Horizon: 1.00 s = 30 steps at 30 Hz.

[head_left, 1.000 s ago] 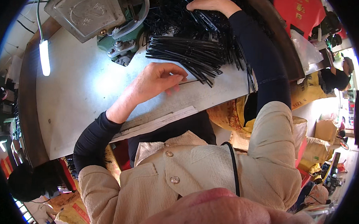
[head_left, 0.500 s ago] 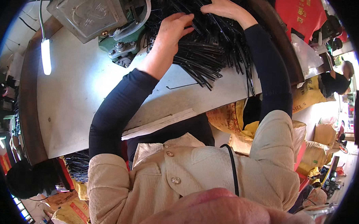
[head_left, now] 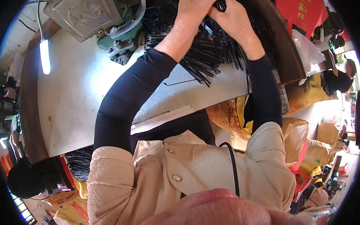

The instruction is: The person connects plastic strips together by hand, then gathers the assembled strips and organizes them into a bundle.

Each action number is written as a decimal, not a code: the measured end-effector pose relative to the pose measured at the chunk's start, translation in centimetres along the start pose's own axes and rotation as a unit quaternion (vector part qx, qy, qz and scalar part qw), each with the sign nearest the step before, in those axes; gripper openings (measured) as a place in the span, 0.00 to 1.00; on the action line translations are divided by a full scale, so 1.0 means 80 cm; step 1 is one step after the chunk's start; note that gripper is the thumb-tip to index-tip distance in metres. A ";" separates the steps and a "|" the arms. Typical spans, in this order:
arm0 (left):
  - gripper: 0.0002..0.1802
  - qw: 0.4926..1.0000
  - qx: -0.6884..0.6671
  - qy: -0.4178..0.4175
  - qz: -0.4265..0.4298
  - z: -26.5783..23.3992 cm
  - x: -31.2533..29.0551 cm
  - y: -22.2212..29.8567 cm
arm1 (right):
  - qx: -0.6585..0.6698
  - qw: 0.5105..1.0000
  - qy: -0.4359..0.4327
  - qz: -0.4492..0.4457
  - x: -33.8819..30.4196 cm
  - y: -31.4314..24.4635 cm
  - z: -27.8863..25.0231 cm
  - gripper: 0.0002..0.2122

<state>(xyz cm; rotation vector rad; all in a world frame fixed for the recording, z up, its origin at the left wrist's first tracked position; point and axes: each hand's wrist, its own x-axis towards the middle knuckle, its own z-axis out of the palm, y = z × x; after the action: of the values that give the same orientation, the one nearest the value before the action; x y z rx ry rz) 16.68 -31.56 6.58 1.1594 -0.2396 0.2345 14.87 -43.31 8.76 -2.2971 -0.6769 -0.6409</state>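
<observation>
A large heap of thin black rods, some with bent ends, lies at the far side of the work table. Over it my left hand and my right hand are brought together at the top of the picture. Their fingers curl round a bundle of the rods, and the fingertips are partly cut off by the picture's edge. Shiny rod lengths show between the two hands. One loose bent rod lies apart on the table, nearer to me than the heap.
A green and grey machine with a metal housing stands left of the heap. The pale table top has a raised dark rim. A lit lamp hangs at the left. Yellow sacks stand at the right, near another person.
My left hand has moved right and farther away, and my right hand has turned in toward it. Both have come together on the rods.
</observation>
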 end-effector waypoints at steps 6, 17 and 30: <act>0.29 0.979 0.130 0.045 0.148 0.025 -0.028 0.038 | -0.060 0.989 0.114 -0.073 -0.026 -0.003 0.021 0.20; 0.22 0.990 0.107 0.041 0.076 -0.002 -0.030 0.030 | -0.035 0.972 0.220 -0.075 -0.037 -0.016 0.058 0.40; 0.15 0.985 0.028 -0.043 0.163 0.007 -0.124 0.116 | 0.033 0.968 0.212 -0.132 -0.076 -0.078 0.035 0.44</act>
<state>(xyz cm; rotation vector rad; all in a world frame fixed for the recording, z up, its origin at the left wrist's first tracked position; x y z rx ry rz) 4.42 -29.07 11.89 1.1843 -0.5021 0.4826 7.25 -39.08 6.06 -1.9323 -0.7839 -1.1738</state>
